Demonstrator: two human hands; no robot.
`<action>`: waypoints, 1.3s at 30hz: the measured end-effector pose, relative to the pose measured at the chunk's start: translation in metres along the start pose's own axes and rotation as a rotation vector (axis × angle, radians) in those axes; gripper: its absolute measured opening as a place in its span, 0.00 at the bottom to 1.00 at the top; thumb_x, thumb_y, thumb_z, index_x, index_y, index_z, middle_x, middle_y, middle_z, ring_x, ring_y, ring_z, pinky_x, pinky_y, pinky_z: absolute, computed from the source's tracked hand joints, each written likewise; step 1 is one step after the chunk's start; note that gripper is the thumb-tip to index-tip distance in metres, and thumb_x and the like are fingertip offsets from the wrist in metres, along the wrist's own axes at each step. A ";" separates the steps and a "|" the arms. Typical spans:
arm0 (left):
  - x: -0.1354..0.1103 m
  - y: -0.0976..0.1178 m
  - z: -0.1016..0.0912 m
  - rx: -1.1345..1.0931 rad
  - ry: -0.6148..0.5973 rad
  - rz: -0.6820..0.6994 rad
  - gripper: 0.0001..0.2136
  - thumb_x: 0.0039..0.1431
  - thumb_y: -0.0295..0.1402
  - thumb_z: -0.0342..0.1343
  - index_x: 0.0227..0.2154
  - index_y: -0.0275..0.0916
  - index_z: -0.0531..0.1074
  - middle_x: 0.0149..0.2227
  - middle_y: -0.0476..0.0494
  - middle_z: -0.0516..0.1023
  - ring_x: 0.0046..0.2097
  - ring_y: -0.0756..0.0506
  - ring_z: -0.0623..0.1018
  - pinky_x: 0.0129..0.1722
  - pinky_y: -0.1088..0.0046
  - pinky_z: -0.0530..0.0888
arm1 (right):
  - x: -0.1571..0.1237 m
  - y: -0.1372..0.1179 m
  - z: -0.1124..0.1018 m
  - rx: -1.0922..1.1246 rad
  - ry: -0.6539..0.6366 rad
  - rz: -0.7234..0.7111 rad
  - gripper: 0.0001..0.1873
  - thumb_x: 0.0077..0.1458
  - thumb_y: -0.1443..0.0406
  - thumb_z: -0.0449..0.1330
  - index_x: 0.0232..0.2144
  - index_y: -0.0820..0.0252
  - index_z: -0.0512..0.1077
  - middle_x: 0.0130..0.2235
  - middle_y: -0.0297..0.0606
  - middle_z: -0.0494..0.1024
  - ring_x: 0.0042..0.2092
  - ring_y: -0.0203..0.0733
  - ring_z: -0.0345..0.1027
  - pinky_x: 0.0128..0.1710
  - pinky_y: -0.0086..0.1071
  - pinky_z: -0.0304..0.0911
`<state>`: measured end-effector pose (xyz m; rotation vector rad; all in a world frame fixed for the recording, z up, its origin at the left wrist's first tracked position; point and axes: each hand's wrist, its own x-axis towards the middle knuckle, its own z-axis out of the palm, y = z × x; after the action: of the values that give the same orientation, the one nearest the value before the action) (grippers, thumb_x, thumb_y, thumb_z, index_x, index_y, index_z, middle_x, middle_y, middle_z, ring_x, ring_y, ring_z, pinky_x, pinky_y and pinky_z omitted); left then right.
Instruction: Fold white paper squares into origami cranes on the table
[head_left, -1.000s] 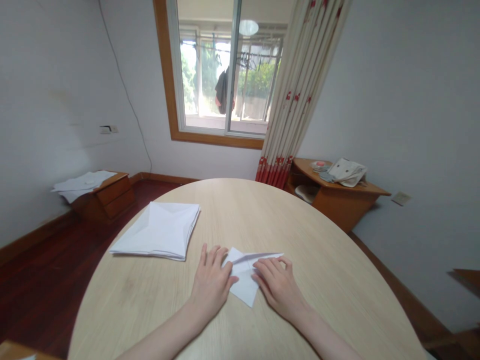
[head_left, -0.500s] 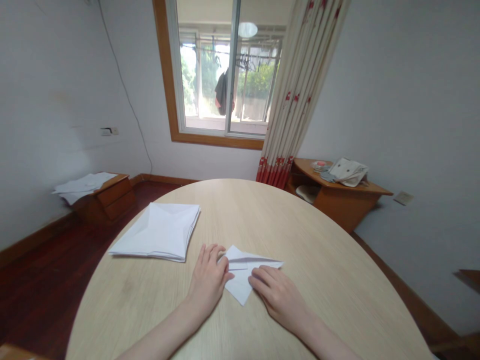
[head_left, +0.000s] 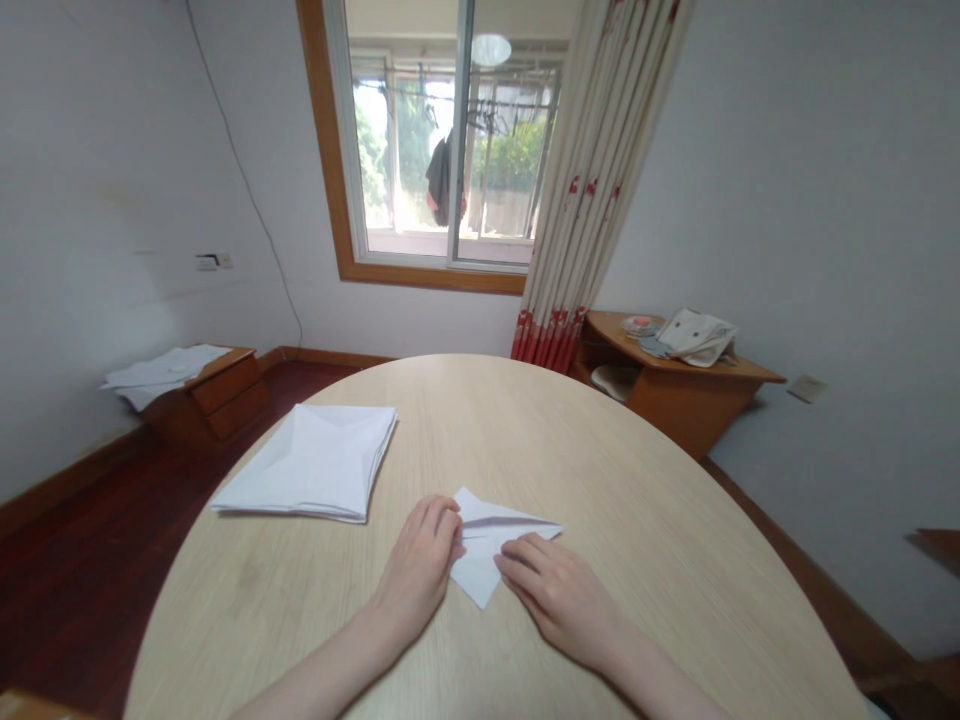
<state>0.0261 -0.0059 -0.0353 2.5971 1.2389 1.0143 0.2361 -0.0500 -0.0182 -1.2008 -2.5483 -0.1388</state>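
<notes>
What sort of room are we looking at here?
Most likely a room in someone's home: a curtain with red patterns hangs by the window, a small wooden drawer cabinet stands in the corner, and what looks like a garment hangs beyond the window.

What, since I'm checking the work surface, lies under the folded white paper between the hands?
The wood-grain tabletop shows around the folded white paper; whatever lies directly beneath the paper is covered, so anything else there cannot be seen.
</notes>
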 end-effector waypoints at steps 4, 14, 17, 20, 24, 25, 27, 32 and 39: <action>-0.005 0.000 0.006 -0.070 -0.057 0.110 0.23 0.58 0.14 0.43 0.53 0.39 0.60 0.52 0.39 0.70 0.55 0.43 0.70 0.53 0.59 0.72 | -0.001 -0.002 -0.005 0.047 0.002 0.015 0.13 0.63 0.71 0.47 0.44 0.60 0.70 0.41 0.43 0.76 0.41 0.45 0.69 0.36 0.35 0.65; -0.010 0.001 0.006 0.013 -0.217 0.116 0.25 0.55 0.14 0.46 0.53 0.40 0.67 0.55 0.40 0.71 0.56 0.43 0.72 0.53 0.64 0.73 | -0.001 0.002 0.009 0.018 0.146 0.001 0.14 0.66 0.66 0.47 0.37 0.60 0.72 0.35 0.41 0.75 0.37 0.43 0.67 0.33 0.34 0.62; -0.009 0.002 0.005 0.026 -0.235 0.108 0.21 0.56 0.15 0.48 0.50 0.39 0.69 0.54 0.41 0.73 0.54 0.43 0.73 0.51 0.64 0.74 | 0.000 0.001 0.013 0.030 0.205 0.020 0.12 0.65 0.67 0.49 0.35 0.59 0.72 0.35 0.41 0.74 0.37 0.43 0.66 0.34 0.35 0.63; -0.009 0.005 0.005 0.018 -0.229 0.089 0.17 0.59 0.18 0.48 0.49 0.38 0.69 0.52 0.40 0.73 0.54 0.43 0.73 0.50 0.63 0.75 | 0.001 0.001 0.015 0.098 0.215 0.086 0.07 0.62 0.69 0.53 0.35 0.59 0.71 0.41 0.43 0.74 0.43 0.46 0.68 0.40 0.39 0.66; -0.008 0.010 0.005 0.013 -0.213 0.063 0.14 0.61 0.20 0.48 0.47 0.37 0.69 0.52 0.39 0.74 0.52 0.42 0.74 0.49 0.62 0.75 | 0.000 0.003 0.019 0.231 0.182 0.194 0.12 0.59 0.69 0.54 0.46 0.59 0.67 0.52 0.49 0.71 0.55 0.50 0.65 0.51 0.46 0.65; -0.008 0.011 0.005 0.012 -0.201 0.055 0.14 0.61 0.20 0.47 0.47 0.38 0.69 0.51 0.39 0.74 0.52 0.42 0.74 0.49 0.62 0.75 | -0.001 0.005 0.021 0.254 0.162 0.209 0.16 0.59 0.68 0.53 0.50 0.60 0.66 0.55 0.50 0.69 0.58 0.50 0.62 0.54 0.47 0.64; -0.008 0.014 0.006 0.011 -0.173 0.040 0.13 0.62 0.22 0.47 0.46 0.39 0.68 0.51 0.40 0.74 0.51 0.43 0.74 0.49 0.62 0.74 | -0.002 0.008 0.024 0.278 0.108 0.224 0.23 0.60 0.67 0.52 0.58 0.60 0.60 0.61 0.51 0.63 0.63 0.49 0.56 0.58 0.49 0.59; -0.004 0.020 0.007 0.038 -0.158 0.001 0.07 0.64 0.27 0.50 0.42 0.40 0.69 0.48 0.42 0.75 0.48 0.42 0.75 0.47 0.62 0.75 | 0.001 0.009 0.026 0.240 -0.077 0.220 0.27 0.66 0.61 0.45 0.65 0.60 0.51 0.66 0.46 0.53 0.67 0.46 0.45 0.63 0.49 0.52; -0.004 0.014 0.016 -0.060 -0.123 -0.025 0.09 0.62 0.24 0.50 0.43 0.39 0.69 0.49 0.40 0.74 0.52 0.42 0.74 0.51 0.60 0.74 | 0.006 0.006 0.022 0.148 -0.122 0.184 0.24 0.68 0.62 0.42 0.65 0.58 0.52 0.65 0.43 0.55 0.67 0.46 0.45 0.64 0.52 0.50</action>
<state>0.0432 -0.0151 -0.0449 2.5495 1.1906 0.8592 0.2318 -0.0363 -0.0374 -1.4145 -2.4819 0.1669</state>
